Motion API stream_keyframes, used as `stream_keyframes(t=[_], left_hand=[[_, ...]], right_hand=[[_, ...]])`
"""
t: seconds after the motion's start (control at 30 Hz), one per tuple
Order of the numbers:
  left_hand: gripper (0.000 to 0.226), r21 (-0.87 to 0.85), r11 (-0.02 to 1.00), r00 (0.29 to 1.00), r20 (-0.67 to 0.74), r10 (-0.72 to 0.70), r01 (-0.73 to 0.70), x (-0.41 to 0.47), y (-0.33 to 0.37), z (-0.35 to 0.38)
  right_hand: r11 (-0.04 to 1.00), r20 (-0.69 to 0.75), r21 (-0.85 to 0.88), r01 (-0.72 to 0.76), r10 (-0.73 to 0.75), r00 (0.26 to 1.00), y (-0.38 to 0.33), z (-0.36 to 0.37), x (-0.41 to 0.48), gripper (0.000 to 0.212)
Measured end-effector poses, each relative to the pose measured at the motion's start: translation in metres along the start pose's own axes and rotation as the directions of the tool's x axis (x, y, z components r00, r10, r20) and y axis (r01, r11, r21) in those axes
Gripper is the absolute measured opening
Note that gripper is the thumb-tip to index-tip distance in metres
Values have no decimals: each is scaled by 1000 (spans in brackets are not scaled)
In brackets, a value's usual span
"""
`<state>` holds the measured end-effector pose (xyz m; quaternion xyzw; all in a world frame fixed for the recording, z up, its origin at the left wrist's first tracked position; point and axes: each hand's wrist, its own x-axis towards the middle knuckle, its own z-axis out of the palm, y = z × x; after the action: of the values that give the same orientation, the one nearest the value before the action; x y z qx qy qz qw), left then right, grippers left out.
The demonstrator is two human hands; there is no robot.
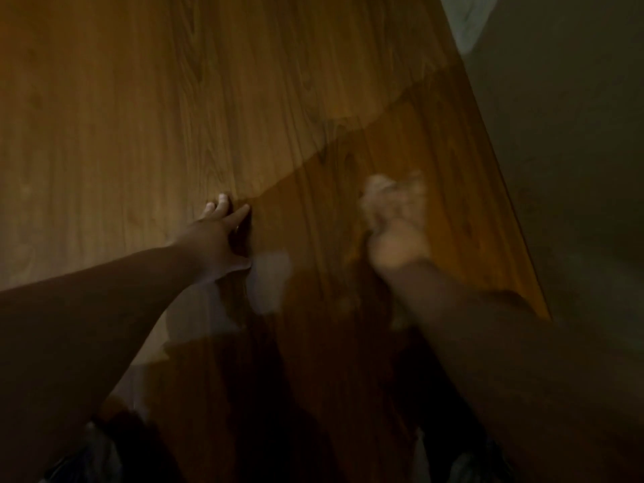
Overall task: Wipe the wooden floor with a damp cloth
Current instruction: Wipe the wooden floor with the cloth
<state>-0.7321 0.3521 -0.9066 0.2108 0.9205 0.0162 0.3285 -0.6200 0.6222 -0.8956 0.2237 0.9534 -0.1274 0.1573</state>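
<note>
The left hand (223,238) rests on the wooden floor (139,116) with its fingers straight and spread. To the right of the left hand, well apart from it, the right hand (399,249) is a fist curled round a pale cloth (392,195) (all very blurry) low on the floor. Farther right of the left hand is a dark wall (575,134).

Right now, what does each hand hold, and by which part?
Right hand grips a blurred, bunched cloth; which part cannot be told. Left hand holds nothing.
</note>
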Motion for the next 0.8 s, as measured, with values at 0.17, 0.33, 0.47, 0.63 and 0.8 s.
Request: stream_keyframes(t=[0.17,0.33,0.47,0.63,0.8], left_hand=[[30,-646,751,945,-142,-295,137,-15,-4,-16],[13,-714,650,831,-178,-527,259,-41,-32,-22],[20,-628,708,853,-129,-505,324,-61,-36,-13],[27,-500,820,893,-178,-413,279,-78,-17,-3],[27,-385,882,901,-218,-375,274,-107,-31,15]], right_hand=[[607,259,-49,793,-760,597,-90,59,-69,53],[697,164,49,715,-712,683,-50,44,-36,56],[959,62,280,-39,22,998,12,-2,7,56],[995,85,-32,-94,96,992,-11,-11,2,57],[792,231,95,604,-607,760,-130,39,-89,50]])
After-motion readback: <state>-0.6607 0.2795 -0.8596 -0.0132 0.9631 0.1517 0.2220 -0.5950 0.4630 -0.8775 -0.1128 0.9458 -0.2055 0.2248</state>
